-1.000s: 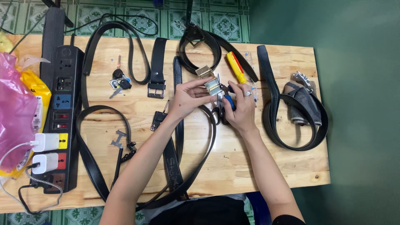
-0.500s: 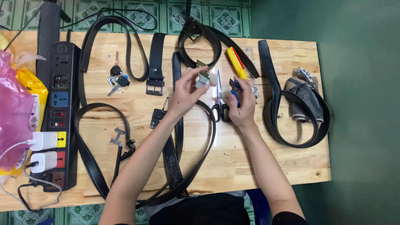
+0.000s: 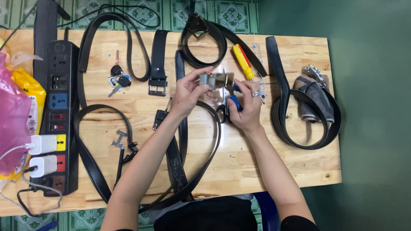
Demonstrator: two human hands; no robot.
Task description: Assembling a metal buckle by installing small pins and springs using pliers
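My left hand [image 3: 189, 93] pinches a silver metal belt buckle [image 3: 212, 80] and holds it above the wooden table [image 3: 274, 171]. My right hand [image 3: 245, 107] grips a small blue-handled plier tool [image 3: 233, 99] whose tip meets the buckle's right side. A black leather belt [image 3: 214, 141] loops on the table under both hands. A yellow and red screwdriver [image 3: 242, 61] lies just behind my right hand.
Several black belts lie across the table, one coiled at the right around a grey cloth [image 3: 314, 99]. A bunch of keys [image 3: 117, 78] and a belt end with a square buckle [image 3: 157, 85] sit left of centre. A black power strip [image 3: 58, 115] with chargers and a pink bag [image 3: 13, 124] fill the left edge.
Both hands have lifted and moved slightly toward the far edge with the buckle and the tool. The buckle is now held more upright between the fingers.
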